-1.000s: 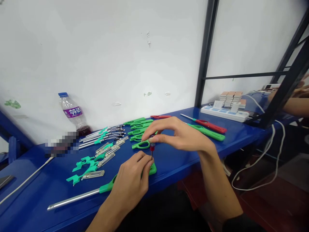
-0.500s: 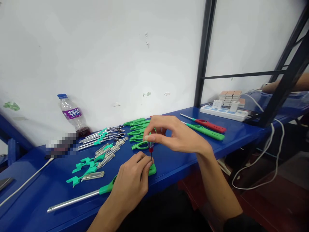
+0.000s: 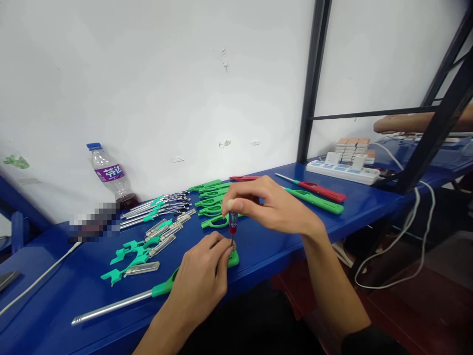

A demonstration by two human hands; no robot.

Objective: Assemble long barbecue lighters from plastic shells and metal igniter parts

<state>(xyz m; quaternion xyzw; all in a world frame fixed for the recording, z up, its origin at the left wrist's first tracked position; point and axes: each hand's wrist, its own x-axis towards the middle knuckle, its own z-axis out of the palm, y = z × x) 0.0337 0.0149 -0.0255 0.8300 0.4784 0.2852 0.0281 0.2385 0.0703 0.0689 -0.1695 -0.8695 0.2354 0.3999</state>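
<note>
A blue workbench (image 3: 277, 246) runs along a white wall. At the far left a white cable (image 3: 37, 281) trails across it.

At the upper left of the bench stands a clear plastic bottle (image 3: 109, 172) with a blue cap. It is nearly empty, with only a little dark drink in the bottom.

To its right lie a row of metal tubes (image 3: 155, 207) and, nearer the viewer, loose green pieces (image 3: 129, 251) with small clear parts, none of them joined.

At lower centre a green-handled tool (image 3: 164, 286) with a long metal tube lies flat at the near edge. The left hand (image 3: 201, 281) covers its handle, fingers curled down and clamping it to the bench.

Just above, a small red-handled screwdriver (image 3: 232, 224) stands upright with its tip on that handle. The right hand (image 3: 269, 207) pinches its top between thumb and fingertips.

Behind the hands sits a row of green handle shells (image 3: 210, 197).

Right of centre lie a red tool (image 3: 321, 190) and a green tool (image 3: 318, 201) that look complete. By this layout a couple are done, one is in hand, and most parts are unassembled.

Further right are a white power strip (image 3: 343, 172) and a stack of small boxes (image 3: 353, 148) (their contents cannot be seen). At the upper right, another person's forearm (image 3: 414, 121) rests on the next bench.
</note>
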